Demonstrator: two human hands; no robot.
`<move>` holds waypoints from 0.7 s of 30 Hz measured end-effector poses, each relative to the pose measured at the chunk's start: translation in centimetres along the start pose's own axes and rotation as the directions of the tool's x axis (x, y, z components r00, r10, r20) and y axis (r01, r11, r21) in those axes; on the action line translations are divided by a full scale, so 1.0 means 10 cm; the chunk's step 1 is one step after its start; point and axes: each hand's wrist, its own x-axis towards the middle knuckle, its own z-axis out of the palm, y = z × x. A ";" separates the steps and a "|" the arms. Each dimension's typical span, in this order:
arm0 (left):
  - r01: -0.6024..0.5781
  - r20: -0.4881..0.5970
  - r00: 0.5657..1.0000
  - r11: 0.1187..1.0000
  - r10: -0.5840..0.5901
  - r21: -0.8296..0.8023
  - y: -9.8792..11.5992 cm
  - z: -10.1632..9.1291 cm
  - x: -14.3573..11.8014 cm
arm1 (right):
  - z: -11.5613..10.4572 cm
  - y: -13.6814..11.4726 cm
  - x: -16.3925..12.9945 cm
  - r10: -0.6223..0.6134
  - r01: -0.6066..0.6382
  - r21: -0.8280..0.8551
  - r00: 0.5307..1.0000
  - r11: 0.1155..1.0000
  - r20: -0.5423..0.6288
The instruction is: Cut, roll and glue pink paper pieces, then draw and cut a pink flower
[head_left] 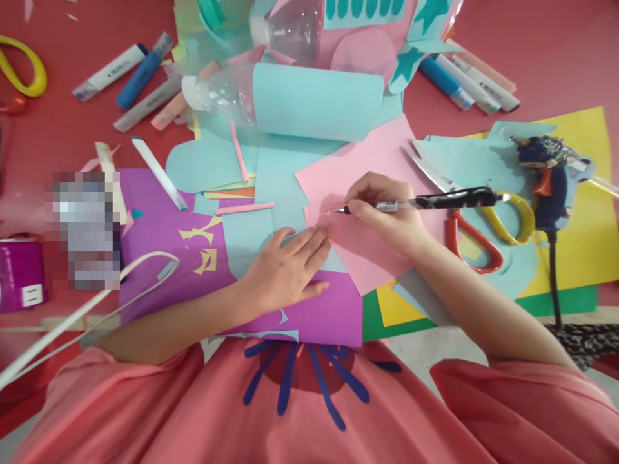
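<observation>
Rt hand (387, 216) gripped black pen (425, 202), fingers clamped on it, tip on pink paper (372, 161) mid-surface. Lt hand (285, 267) lay flat, fingers together, pinning pink paper's edge over purple sheet (159, 225). Scissors (478, 225) just beside rt hand.

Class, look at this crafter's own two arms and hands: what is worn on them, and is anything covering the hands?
Both hands, left hand and right hand, are bare: no gloves, rings or watch visible. The forearms are uncovered too. Loose coral-pink sleeves begin near the elbows, matching the pink top with dark blue stripes.
</observation>
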 end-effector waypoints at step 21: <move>0.010 0.013 1.000 1.000 -0.010 0.015 0.02 0.02 0.00 | 0.27 0.04 0.08 -0.047 0.037 -0.104 0.994 0.994 -0.102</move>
